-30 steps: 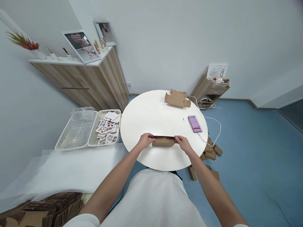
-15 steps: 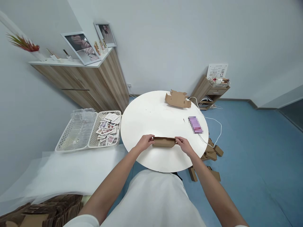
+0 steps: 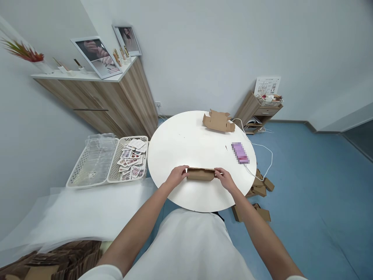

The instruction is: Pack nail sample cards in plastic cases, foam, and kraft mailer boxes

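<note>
A small brown cardboard box [image 3: 201,174] stands partly folded near the front of the round white table [image 3: 180,149]. At its left end, my left hand [image 3: 176,175] pinches the side between thumb and fingers. My right hand [image 3: 225,179] grips the opposite end in the same way. The long side facing me is upright, and the inside is mostly hidden from this angle. Farther back on the table lies an unfolded cardboard box [image 3: 218,121] with its flaps sticking up.
A purple pixelated phone-like object [image 3: 240,153] lies at the table's right, with a white cable [image 3: 266,167] beside it. Folded brown boxes [image 3: 259,188] lie on the floor to the right. On the left are a basket of printed cards [image 3: 129,159] and a basket of clear plastic trays [image 3: 94,163].
Both hands keep hold of the box ends, with hardly any movement. The whole view has shifted very slightly.
</note>
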Tool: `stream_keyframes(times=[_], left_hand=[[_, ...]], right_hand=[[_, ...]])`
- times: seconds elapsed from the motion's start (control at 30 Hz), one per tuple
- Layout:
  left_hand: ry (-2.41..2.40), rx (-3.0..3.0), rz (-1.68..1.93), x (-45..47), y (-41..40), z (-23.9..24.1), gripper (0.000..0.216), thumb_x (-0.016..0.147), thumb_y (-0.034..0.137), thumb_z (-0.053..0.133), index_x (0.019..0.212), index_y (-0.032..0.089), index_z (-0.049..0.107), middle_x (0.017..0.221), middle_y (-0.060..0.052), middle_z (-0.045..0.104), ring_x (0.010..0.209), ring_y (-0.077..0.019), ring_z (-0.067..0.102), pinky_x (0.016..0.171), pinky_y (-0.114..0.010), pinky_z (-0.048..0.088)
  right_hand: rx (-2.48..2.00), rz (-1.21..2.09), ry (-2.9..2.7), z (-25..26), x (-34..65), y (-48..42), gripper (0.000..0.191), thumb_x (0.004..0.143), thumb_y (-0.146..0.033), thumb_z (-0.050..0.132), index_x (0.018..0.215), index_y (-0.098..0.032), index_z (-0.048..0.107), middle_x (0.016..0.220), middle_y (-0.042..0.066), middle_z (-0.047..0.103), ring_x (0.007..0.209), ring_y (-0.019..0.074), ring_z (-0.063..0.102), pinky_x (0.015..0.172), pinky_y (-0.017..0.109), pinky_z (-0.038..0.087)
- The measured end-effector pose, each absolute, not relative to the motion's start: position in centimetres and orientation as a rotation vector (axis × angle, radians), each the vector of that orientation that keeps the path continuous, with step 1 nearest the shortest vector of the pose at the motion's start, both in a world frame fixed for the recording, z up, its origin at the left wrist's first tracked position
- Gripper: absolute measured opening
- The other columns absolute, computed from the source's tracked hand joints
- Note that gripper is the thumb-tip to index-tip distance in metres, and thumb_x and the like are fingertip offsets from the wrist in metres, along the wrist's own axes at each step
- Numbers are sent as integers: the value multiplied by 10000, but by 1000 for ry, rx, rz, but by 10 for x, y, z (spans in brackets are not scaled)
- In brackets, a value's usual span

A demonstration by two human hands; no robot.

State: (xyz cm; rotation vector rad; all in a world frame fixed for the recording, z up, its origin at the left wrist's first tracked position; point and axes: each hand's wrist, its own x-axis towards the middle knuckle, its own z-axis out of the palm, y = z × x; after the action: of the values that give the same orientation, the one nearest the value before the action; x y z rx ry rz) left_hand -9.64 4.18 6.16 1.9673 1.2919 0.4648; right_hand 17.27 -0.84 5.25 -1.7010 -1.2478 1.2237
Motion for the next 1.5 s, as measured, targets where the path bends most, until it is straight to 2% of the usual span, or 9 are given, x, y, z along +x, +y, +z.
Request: stream_keyframes(times=[0.23, 0.37, 0.47, 0.73, 0.9, 1.03, 1.23, 1.4, 1.5], left_hand=[[1214, 1889, 536, -98, 39, 62, 354, 734, 345, 527, 1058, 206, 546, 963, -46, 598, 715, -134, 580, 698, -265, 452], [1297, 1774, 549, -94, 37, 64, 383, 788, 431, 426, 1071, 199, 538, 956, -49, 605, 731, -140, 584, 705, -269, 450], [1377, 1655, 528, -92, 38, 60, 418, 775, 457, 437, 1093, 198, 518, 931, -40, 611, 724, -134, 586, 687, -259, 451], [1347, 1418, 504, -92, 35, 44, 414, 704, 382, 553, 1066, 181, 539, 911, -51, 617, 719, -142, 603, 584, -230, 457], [1331, 1436, 612, -91, 25, 36, 368, 676, 203, 567, 1039, 185, 508, 989, -60, 578, 727, -132, 615, 632, -248, 478], [1252, 1476, 713, -87, 9, 28, 331, 653, 93, 522, 965, 192, 477, 1025, -48, 561, 854, -138, 607, 728, -260, 477], [1310, 1509, 628, -76, -19, 16, 303, 647, 191, 594, 915, 203, 452, 985, -40, 588, 904, -169, 590, 727, -284, 474], [1468, 1565, 482, -67, -33, 8, 527, 631, 288, 630, 1086, 185, 385, 968, -54, 577, 744, -149, 597, 671, -276, 450], [1481, 1629, 384, -62, -34, 5, 655, 634, 316, 626, 1204, 186, 330, 987, -59, 567, 711, -144, 587, 668, -272, 431]], right_hand=[[-1684, 1276, -1306, 58, 176, -12, 415, 719, -406, 540, 1087, -215, 526, 1014, 55, 578, 824, 163, 583, 727, 317, 452], [-1670, 1301, -1252, 62, 173, -14, 425, 704, -419, 556, 1080, -223, 525, 1042, 57, 564, 813, 160, 584, 712, 312, 460], [-1716, 1317, -1160, 62, 169, -12, 435, 718, -458, 523, 1083, -223, 513, 1012, 56, 572, 770, 154, 601, 699, 310, 467], [-1805, 1386, -1124, 57, 162, -15, 378, 706, -409, 532, 1030, -213, 523, 989, 60, 587, 718, 154, 617, 654, 300, 456], [-1743, 1284, -1164, 53, 157, -28, 359, 674, -299, 546, 1020, -208, 509, 1090, 70, 548, 790, 160, 607, 704, 310, 459], [-1691, 1263, -1082, 42, 151, -45, 347, 667, -262, 542, 1005, -209, 481, 1138, 70, 519, 886, 171, 597, 756, 308, 454], [-1708, 1170, -896, 19, 143, -70, 325, 653, -301, 573, 946, -198, 479, 1057, 81, 568, 939, 194, 579, 757, 304, 460], [-1884, 958, -911, 3, 144, -82, 290, 619, -312, 579, 875, -185, 532, 929, 66, 616, 842, 192, 582, 738, 315, 454], [-1981, 879, -909, -1, 146, -86, 349, 616, -321, 567, 936, -187, 531, 956, 62, 614, 697, 159, 575, 668, 305, 461]])
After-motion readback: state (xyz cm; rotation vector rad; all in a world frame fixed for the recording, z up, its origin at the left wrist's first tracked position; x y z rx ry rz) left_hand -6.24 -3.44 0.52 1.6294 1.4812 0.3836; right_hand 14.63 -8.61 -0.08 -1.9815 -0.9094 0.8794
